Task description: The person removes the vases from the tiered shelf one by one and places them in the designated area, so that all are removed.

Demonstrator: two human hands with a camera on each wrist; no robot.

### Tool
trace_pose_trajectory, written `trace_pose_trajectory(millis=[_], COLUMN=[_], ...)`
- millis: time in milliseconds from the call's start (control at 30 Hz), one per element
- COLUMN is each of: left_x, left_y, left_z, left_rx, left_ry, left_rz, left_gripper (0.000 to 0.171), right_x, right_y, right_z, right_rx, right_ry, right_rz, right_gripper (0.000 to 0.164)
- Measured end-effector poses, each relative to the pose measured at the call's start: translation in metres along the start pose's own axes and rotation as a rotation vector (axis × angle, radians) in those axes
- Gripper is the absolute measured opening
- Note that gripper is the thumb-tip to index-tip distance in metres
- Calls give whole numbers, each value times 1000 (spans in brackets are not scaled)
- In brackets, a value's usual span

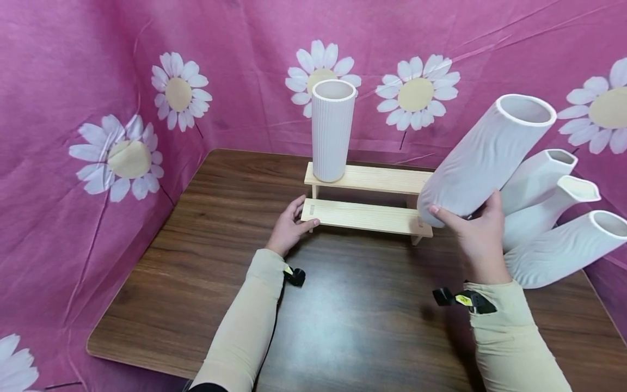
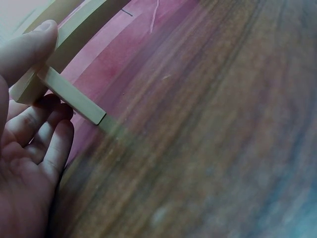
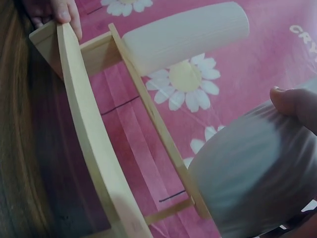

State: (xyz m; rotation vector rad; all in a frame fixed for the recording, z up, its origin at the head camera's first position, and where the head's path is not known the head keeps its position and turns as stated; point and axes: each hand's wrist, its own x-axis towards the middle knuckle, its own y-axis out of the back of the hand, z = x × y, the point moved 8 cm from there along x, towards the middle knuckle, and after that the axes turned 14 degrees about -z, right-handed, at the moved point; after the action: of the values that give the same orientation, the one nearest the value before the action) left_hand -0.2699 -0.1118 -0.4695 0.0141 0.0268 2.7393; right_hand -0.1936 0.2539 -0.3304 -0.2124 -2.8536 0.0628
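A two-step wooden stand (image 1: pixel 364 215) sits toward the back of the table, and a ribbed white vase (image 1: pixel 333 130) stands upright on the left of its upper step. My left hand (image 1: pixel 288 227) grips the left end of the lower step; in the left wrist view the thumb (image 2: pixel 45 33) lies on top with the fingers below. My right hand (image 1: pixel 477 234) holds a wavy-textured white vase (image 1: pixel 482 155) around its lower part. That vase is raised and tilted, its mouth to the upper right and its base overlapping the stand's right end in the head view.
Right of my right hand are more white vases: an angular-mouthed one (image 1: pixel 539 177), one with a flared mouth (image 1: pixel 546 209) and a wavy one (image 1: pixel 563 253). A pink cloth (image 1: pixel 245 65) printed with daisies hangs behind the brown wooden table (image 1: pixel 196 261).
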Motion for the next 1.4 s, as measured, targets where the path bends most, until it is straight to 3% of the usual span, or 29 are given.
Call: trace_pose_trajectory(millis=[133,267,667,1100,1400], left_x=[0,0,0,-1,-1], left_y=[0,-1,-1,-1,-1], left_z=[0,0,2,2,1], left_rx=[-4,-2,9,3,6], left_ry=[-7,-8,0,-17,-2], left_rz=[1,0,0,-4,1], left_gripper=[82,83,82,83,82], right_x=[-3,-6,-15,-25,-31], right_y=[11,21,56,70,76], right_z=[2,7,32,52,69], right_rx=[-58,-41,138,-69,-58], right_ry=[0,13,20,-80,-128], right_rz=[39,83,222,273,317], right_gripper=[83,85,97,96,99])
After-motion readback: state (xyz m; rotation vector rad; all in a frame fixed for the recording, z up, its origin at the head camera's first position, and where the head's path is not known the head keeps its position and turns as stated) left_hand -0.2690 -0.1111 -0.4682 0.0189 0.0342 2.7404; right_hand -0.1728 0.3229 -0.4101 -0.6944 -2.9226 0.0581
